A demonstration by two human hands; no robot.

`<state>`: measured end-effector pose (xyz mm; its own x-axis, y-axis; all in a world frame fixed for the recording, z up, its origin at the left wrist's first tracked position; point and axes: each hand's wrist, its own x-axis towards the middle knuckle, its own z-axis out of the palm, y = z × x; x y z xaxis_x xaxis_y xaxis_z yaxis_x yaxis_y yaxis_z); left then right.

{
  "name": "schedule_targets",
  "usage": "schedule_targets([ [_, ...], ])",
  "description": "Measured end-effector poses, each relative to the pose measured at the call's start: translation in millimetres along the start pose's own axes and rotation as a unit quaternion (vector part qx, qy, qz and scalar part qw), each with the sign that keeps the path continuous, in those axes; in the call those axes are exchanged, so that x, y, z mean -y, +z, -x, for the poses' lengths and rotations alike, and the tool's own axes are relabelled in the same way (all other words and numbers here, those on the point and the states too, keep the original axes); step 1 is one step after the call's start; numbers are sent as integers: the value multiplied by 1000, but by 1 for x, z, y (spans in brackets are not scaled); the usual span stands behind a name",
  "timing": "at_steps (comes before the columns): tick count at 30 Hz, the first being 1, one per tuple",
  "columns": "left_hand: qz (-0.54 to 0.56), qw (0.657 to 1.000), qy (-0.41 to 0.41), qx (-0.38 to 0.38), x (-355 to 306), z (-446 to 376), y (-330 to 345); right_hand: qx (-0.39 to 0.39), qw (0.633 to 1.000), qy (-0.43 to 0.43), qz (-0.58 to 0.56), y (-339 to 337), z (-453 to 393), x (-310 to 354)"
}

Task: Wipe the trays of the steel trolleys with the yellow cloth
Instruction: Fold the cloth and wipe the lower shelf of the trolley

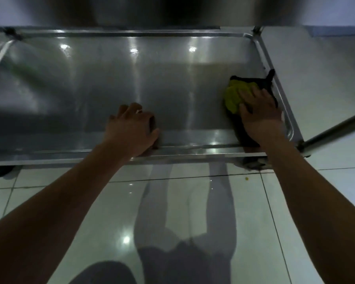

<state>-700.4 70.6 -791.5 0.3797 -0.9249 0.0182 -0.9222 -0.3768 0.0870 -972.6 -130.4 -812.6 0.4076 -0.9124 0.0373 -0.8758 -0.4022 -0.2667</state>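
Low steel tray (111,78) of the trolley, shiny with ceiling light glare, sitting over pale glossy floor tiles (103,212). The right hand (258,111) lies flat, fingers straight, pressing the yellow cloth (232,97) down on the tray; the cloth pokes out past its fingertips and thumb side, dark edging showing around it. Just right of that hand is the tray's raised side rim (283,103), so basically no room there, and a trolley post (336,128) slants off beyond it. The left hand (131,130) rests on the near rim (193,150), fingers loosely curled on the steel, holding nothing. Left of it and beyond it, lots of bare tray.
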Motion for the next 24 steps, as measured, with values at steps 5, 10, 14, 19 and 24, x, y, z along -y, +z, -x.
schedule_targets([
  [5,7,998,-28,48,8,-26,-2,-1,999,47,25,-11,-11,-28],
  [10,-8,998,-17,67,14,-31,-1,-9,999,43,-16,-8,-21,0],
  [14,-19,998,-8,66,13,-32,1,18,999,0,-44,3,-37,49],
  [19,4,998,-12,66,13,-28,4,29,992,-88,-83,38,-48,144],
  [24,27,998,1,59,17,-25,6,88,970,-199,-111,62,-59,215],
])
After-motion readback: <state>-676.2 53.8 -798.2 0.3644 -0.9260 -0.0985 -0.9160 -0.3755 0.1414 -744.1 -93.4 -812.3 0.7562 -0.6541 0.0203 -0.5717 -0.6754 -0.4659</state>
